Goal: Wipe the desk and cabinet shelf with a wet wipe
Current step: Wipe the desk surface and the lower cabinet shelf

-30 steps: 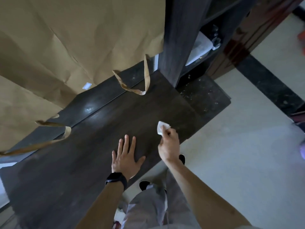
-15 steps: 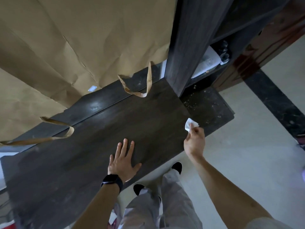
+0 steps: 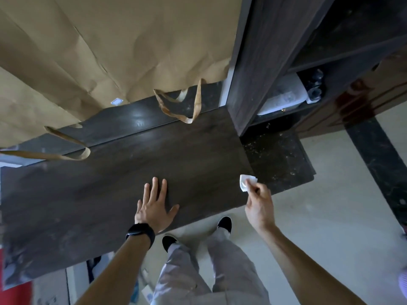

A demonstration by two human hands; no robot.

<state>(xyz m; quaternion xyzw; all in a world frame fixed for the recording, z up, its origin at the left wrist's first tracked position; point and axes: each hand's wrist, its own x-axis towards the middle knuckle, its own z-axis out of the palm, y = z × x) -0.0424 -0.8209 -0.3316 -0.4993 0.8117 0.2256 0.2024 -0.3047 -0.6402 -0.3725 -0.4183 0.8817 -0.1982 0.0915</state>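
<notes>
A dark desk (image 3: 110,183) meets the dusty cabinet shelf (image 3: 279,159) at 3 o'clock. The left hand (image 3: 154,208) lies flat on the desk, fingers spread. At the seam, the right hand (image 3: 258,201) pinches a crumpled wet wipe (image 3: 245,181), its length pointing toward 11 o'clock.

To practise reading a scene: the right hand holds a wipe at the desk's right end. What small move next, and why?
Probably lower the wet wipe, pinched in the right hand, onto the cabinet shelf just ahead of it. That shelf is flecked with pale specks, while the desk looks far cleaner; the left hand lies flat on the desk, bracing.
</notes>
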